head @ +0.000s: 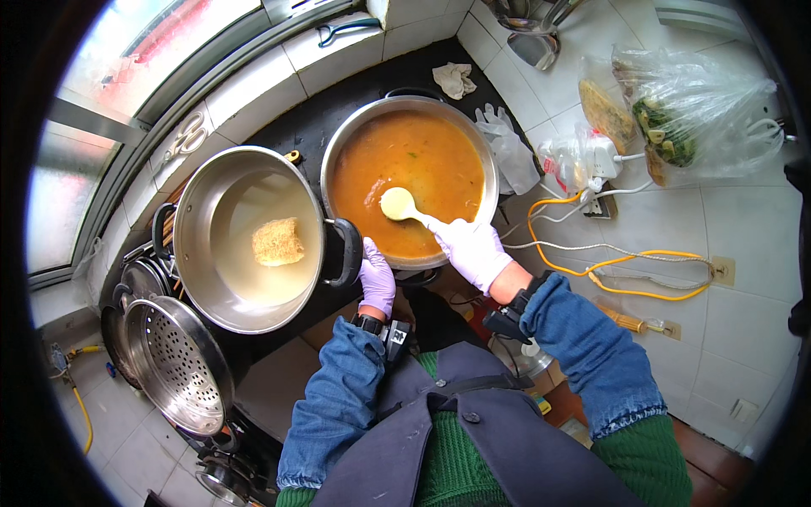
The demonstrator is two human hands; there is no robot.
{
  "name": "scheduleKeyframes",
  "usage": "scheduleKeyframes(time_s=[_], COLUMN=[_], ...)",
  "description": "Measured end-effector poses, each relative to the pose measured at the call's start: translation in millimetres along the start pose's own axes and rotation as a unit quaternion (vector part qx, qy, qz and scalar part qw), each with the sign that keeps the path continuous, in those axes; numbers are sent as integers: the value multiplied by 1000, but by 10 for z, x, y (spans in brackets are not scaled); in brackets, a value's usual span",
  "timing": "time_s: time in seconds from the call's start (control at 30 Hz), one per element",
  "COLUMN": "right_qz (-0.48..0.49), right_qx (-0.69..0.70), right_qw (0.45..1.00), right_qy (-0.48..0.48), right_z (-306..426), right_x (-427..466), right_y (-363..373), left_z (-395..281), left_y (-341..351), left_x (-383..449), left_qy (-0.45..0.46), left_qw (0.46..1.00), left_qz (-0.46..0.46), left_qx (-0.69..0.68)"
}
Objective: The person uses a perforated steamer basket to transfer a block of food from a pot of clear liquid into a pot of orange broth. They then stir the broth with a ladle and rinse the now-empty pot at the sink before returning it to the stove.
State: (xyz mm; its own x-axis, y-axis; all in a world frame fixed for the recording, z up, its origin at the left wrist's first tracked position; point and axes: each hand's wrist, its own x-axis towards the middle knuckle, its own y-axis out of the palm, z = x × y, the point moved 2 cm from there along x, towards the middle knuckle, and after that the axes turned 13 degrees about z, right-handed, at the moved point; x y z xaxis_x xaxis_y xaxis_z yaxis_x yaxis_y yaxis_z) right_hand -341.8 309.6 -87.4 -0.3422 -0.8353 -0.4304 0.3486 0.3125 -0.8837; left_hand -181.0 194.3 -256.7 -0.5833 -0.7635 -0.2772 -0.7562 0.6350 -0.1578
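My right hand (472, 250), in a pale purple glove, holds a white ladle (415, 214) by its handle. The ladle's round, cream-coloured bowl is over or at the surface of an orange-brown, soup-like liquid (437, 152). That liquid nearly fills a wide steel pot (491, 171). To its left stands a deeper steel pot (196, 209) holding shallow cloudy liquid (237, 206). A yellowish mesh scrubbing pad (277, 242) lies in it. My left hand (377, 279), gloved alike, grips the deeper pot's black side handle (347, 252); its fingers are partly hidden behind the handle.
A perforated steel steamer (180, 364) leans at lower left. Scissors (187, 136) and a peeler (348, 28) lie along the tiled window ledge. Right of the soup pot are crumpled plastic gloves (507, 146), a power strip (599, 155), hanging food bags (703, 114) and looped cords (633, 255).
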Motion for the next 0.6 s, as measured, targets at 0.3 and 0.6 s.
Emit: scheduleKeyframes(time_s=[0.3,0.6], right_qz=[-35,76], right_qx=[27,-50], right_qw=[999,996], right_qy=[-27,10], right_z=[54,28], right_x=[-151,-426], right_y=[15,21], left_z=[-42,62], left_y=[11,1], left_x=[-20,14], left_qy=[41,6], left_qw=[996,1000], left_qz=[-29,6], left_qx=[78,1])
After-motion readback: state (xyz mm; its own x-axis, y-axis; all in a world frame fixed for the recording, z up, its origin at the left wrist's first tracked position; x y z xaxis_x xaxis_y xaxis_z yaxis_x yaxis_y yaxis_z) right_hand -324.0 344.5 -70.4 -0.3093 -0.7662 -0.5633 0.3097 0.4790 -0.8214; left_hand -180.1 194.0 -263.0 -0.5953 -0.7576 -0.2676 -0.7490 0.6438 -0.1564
